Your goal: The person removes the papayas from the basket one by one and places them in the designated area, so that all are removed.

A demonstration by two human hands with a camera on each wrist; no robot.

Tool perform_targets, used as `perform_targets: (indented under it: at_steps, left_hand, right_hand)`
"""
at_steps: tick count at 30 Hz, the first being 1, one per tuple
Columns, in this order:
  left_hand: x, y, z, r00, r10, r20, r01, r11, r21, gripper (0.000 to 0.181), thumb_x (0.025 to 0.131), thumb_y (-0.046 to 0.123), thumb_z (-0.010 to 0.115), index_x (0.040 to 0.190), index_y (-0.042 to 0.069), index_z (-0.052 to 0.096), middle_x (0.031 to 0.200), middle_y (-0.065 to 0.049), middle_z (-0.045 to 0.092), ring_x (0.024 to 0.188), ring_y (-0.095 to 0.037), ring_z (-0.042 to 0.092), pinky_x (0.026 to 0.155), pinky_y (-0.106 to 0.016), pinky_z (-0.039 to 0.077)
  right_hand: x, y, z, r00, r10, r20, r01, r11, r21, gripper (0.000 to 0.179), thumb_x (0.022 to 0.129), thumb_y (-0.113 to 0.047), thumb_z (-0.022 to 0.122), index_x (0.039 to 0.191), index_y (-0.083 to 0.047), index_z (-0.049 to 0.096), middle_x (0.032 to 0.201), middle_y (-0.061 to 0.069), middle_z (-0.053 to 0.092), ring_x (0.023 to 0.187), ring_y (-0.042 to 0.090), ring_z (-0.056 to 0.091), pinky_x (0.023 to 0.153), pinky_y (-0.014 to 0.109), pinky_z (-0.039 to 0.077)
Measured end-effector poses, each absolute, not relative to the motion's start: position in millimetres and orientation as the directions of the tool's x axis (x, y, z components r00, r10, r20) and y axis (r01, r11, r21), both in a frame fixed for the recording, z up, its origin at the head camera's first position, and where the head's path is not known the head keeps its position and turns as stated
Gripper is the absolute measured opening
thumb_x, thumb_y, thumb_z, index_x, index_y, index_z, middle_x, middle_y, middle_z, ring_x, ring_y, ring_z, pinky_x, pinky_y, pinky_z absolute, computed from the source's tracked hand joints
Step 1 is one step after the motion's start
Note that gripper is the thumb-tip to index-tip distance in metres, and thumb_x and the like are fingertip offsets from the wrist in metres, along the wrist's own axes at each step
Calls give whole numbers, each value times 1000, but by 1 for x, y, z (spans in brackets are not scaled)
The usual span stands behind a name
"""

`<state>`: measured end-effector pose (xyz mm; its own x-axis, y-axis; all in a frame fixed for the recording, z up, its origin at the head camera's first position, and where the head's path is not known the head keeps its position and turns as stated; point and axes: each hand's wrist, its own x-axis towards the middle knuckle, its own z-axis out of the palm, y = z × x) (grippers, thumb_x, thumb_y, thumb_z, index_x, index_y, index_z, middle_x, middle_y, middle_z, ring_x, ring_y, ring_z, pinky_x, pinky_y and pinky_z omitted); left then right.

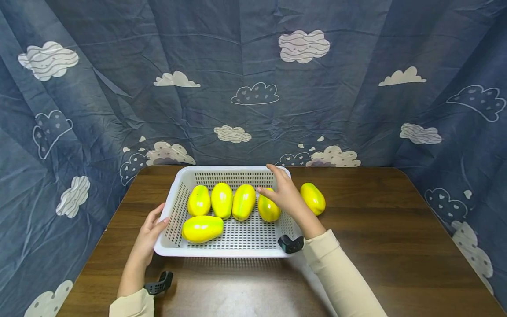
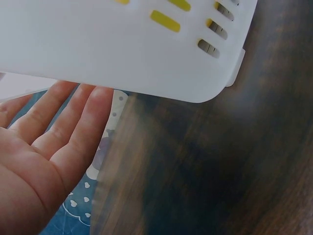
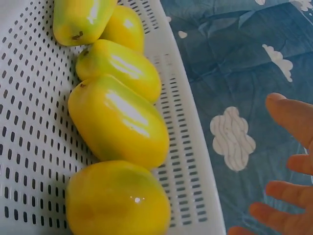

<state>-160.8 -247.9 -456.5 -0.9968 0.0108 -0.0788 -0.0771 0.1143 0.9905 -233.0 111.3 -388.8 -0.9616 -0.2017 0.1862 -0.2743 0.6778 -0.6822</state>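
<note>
A white perforated plastic basket point(image 1: 222, 252) holds several yellow-green papayas point(image 1: 243, 202). My left hand point(image 1: 147, 235) is at the basket's left side, thumb at the rim. In the left wrist view, its straight fingers point(image 2: 73, 127) reach the basket's outer wall point(image 2: 122, 54). Above the basket's right end is my right hand point(image 1: 287, 196), its fingers spread and nothing held. It partly covers the rightmost papaya point(image 1: 269, 210) inside the basket. Seen from the right wrist, the spread fingers point(image 3: 288, 196) are apart from the nearest papaya point(image 3: 117, 200).
One more papaya point(image 1: 313, 199) lies on the wooden table point(image 1: 364, 246), just right of the basket. A blue curtain point(image 1: 253, 119) with white clouds hangs behind the table and at its sides. Black bands with camera mounts point(image 1: 159, 284) are on both wrists.
</note>
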Motion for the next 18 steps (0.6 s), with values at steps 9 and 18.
perform_targets:
  at_steps: [9, 18]
  left_hand:
    - [-160, -247, -456, -997, 20, -72, -69, 116, 991, 55, 95, 25, 44, 142, 12, 19, 132, -27, 34, 92, -9, 58, 72, -29, 49]
    - [-160, -247, -456, -997, 14, -73, -71, 105, 992, 54, 95, 25, 44, 142, 13, 20, 132, -27, 35, 91, -11, 59, 71, -31, 50]
  right_hand:
    - [-242, 107, -400, -969, -243, 35, -194, 672, -715, 77, 80, -32, 68, 140, -10, 25, 141, 16, 27, 125, 32, 31, 98, 48, 28]
    - [-248, 100, -411, -970, -233, -61, -127, 711, -691, 79, 78, -28, 70, 140, -8, 26, 141, 16, 27, 125, 32, 30, 98, 47, 29]
